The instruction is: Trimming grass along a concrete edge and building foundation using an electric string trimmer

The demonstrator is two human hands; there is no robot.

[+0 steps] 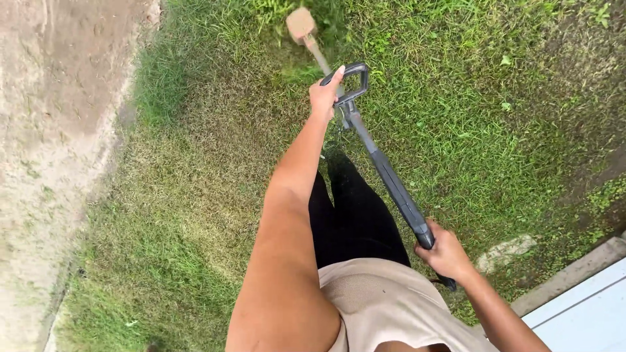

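While wrapped around the loop handle (354, 81) of a string trimmer (385, 173), the left hand (324, 96) sits at the end of a bare arm stretched straight out ahead, fingers curled shut on the near side of the dark loop, thumb tip raised against its top edge. Just below and to the right of that hand, clamped where the loop meets the shaft (391, 182). From there, running back and down to the right as a dark tube, thicker toward its rear end. At that rear end, gripped by the right hand (445, 253), closed tight over the back grip, knuckles up, wrist bent toward the body; a short black stub showing just past the heel of the hand. Beyond the left hand, up and slightly left, continuing as a paler length of shaft to the trimmer head (300, 26), a tan, blurred block hanging over the grass (195, 195); whether touching the blades or just above, not clear. Between the two hands, black trouser legs (355, 215) and the hem of a beige top (385, 303). Far to the left of the left arm, a strip of bare sandy ground (52, 130) edging the lawn. Just right of the right hand, a pale flat stone (505, 251) set in the turf, and past it, toward the lower right, a concrete kerb (574, 274) beside a pale blue-white surface.
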